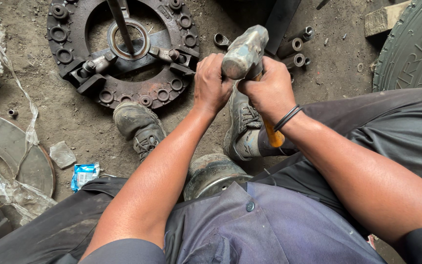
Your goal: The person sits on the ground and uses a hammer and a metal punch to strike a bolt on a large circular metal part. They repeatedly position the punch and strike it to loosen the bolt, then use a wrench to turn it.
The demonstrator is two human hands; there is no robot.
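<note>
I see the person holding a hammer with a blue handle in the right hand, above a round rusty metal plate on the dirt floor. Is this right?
Not quite. In the head view the hammer in the right hand has an orange handle, not blue. The rest holds: the round rusty metal plate lies on the dirt floor.

The hammer (244, 53) has a dull grey metal head, scuffed and worn, on a smooth orange handle; the right hand (269, 90) grips it and the left hand (212, 83) rests by the head. The round clutch plate (123, 51) is rough, rusty brown metal, matt all over. The shoes (139, 126) look like cracked leather caked in dust. The tyre (413, 46) is matt rubber, the floor (74, 122) gritty dirt, the wrapper (84, 174) glossy plastic
</note>
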